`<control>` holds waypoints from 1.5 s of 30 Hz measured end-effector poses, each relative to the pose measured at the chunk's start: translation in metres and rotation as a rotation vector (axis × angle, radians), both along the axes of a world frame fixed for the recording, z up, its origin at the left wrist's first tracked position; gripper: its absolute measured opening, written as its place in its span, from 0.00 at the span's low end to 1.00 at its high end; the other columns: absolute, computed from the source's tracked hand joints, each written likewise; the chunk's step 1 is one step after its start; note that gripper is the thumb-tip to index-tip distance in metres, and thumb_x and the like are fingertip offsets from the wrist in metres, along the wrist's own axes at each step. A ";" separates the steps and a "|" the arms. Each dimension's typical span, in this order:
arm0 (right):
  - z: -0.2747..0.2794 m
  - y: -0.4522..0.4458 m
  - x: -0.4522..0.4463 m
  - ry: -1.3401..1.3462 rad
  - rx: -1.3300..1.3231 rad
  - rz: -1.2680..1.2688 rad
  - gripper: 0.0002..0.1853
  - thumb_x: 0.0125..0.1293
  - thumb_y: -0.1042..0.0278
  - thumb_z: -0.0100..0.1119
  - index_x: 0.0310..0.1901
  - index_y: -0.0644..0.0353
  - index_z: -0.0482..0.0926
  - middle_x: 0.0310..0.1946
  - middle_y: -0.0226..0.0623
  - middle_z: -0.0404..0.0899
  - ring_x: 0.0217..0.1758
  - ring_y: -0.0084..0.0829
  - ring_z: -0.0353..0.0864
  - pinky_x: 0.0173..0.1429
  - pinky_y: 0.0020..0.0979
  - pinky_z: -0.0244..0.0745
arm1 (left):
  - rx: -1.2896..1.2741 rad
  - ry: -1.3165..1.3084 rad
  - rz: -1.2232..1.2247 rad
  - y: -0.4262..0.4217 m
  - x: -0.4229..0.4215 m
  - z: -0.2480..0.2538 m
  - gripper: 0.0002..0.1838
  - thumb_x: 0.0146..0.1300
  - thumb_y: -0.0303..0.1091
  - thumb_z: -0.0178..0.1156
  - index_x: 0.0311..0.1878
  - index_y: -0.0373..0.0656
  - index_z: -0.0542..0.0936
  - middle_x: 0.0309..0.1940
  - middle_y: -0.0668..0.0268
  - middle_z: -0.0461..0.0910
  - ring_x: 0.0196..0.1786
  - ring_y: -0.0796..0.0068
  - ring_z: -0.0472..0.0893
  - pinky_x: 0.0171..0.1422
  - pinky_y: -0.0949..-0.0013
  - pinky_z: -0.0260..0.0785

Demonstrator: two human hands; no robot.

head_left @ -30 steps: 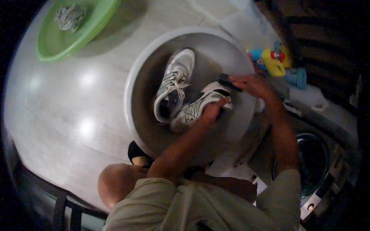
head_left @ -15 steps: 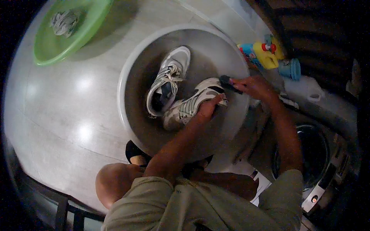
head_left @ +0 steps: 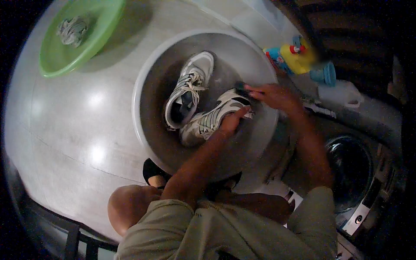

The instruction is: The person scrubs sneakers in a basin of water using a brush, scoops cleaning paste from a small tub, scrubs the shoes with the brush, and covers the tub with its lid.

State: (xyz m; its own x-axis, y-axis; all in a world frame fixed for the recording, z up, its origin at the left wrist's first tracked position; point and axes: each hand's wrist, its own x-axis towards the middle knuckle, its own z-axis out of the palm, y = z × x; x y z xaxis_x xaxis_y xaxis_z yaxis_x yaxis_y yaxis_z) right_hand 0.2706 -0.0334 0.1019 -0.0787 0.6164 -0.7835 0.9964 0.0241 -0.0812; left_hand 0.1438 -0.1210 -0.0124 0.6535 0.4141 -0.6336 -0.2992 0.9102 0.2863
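My left hand [head_left: 233, 121] grips a pale sneaker with dark stripes [head_left: 212, 117] by its side near the heel, tilting it inside a large whitish basin [head_left: 138, 106]. In my right hand [head_left: 277, 96] is a small dark scrub brush [head_left: 241, 86], its head against the upper end of that sneaker. The matching sneaker [head_left: 189, 89], with loose cream laces, lies to the left in the same basin. Shallow murky water seems to cover the basin's bottom. My left palm side is hidden.
A green basin [head_left: 58, 65] holding a crumpled greyish cloth [head_left: 73, 31] stands at upper left. Right of the large basin are a yellow bottle [head_left: 294, 58], a blue tub [head_left: 323, 74] and a white container [head_left: 342, 93]. A washing machine with a round door [head_left: 349, 173] is at lower right.
My right hand and the brush have shifted left and slightly up along the end of the sneaker. My left hand keeps its grip, with the sneaker nearly unmoved.
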 end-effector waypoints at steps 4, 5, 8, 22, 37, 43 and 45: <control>-0.045 0.006 -0.046 0.059 -0.016 0.214 0.19 0.58 0.50 0.43 0.51 0.41 0.67 0.44 0.42 0.71 0.43 0.36 0.73 0.47 0.31 0.65 | 0.577 0.074 0.107 -0.012 0.006 -0.025 0.16 0.48 0.44 0.56 0.35 0.41 0.74 0.30 0.67 0.74 0.32 0.74 0.71 0.37 0.73 0.62; -0.049 0.007 -0.045 0.009 -0.051 0.225 0.19 0.59 0.51 0.43 0.51 0.44 0.67 0.45 0.42 0.71 0.43 0.34 0.73 0.46 0.31 0.65 | 0.590 0.133 -0.002 -0.009 0.003 -0.019 0.16 0.48 0.43 0.56 0.35 0.41 0.74 0.30 0.67 0.74 0.32 0.74 0.71 0.38 0.72 0.62; -0.045 0.014 0.004 0.481 0.288 0.006 0.21 0.60 0.52 0.42 0.51 0.51 0.67 0.44 0.37 0.73 0.41 0.29 0.74 0.44 0.29 0.66 | -0.107 -0.248 0.283 0.008 -0.002 -0.006 0.14 0.49 0.37 0.55 0.37 0.40 0.73 0.31 0.65 0.74 0.33 0.72 0.72 0.41 0.72 0.63; -0.054 -0.085 -0.030 0.353 0.607 -0.604 0.19 0.62 0.56 0.39 0.54 0.49 0.64 0.34 0.43 0.75 0.32 0.37 0.74 0.39 0.31 0.68 | -0.180 -0.337 0.673 0.044 -0.039 -0.014 0.12 0.47 0.32 0.51 0.35 0.38 0.71 0.31 0.64 0.75 0.35 0.68 0.74 0.43 0.67 0.66; -0.100 -0.054 -0.007 0.347 0.747 -0.671 0.18 0.61 0.57 0.40 0.50 0.54 0.67 0.40 0.51 0.71 0.45 0.45 0.71 0.48 0.33 0.64 | -0.160 -0.267 0.479 0.038 -0.021 -0.026 0.13 0.49 0.38 0.52 0.36 0.41 0.73 0.31 0.64 0.75 0.32 0.69 0.75 0.35 0.69 0.69; -0.165 -0.117 -0.015 0.230 0.843 -0.726 0.27 0.60 0.57 0.41 0.60 0.51 0.50 0.55 0.49 0.59 0.54 0.44 0.63 0.54 0.34 0.60 | 0.212 0.281 -0.047 0.031 -0.026 -0.004 0.28 0.49 0.44 0.58 0.47 0.32 0.67 0.43 0.55 0.71 0.48 0.65 0.70 0.50 0.67 0.62; -0.177 -0.123 -0.022 0.368 0.956 -0.671 0.28 0.60 0.60 0.41 0.61 0.50 0.47 0.56 0.50 0.56 0.54 0.46 0.63 0.54 0.36 0.60 | 0.650 0.390 -0.136 0.026 -0.016 -0.048 0.33 0.46 0.45 0.59 0.49 0.31 0.63 0.44 0.52 0.70 0.50 0.61 0.68 0.53 0.66 0.60</control>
State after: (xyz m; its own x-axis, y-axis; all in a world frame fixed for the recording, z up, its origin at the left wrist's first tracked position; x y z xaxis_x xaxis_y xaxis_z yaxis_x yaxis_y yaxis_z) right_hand 0.2485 -0.1562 -0.0753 0.3546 0.9350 0.0089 0.7558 -0.2810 -0.5915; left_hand 0.1274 -0.0950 -0.0605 0.5049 0.7138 -0.4853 0.0354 0.5446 0.8379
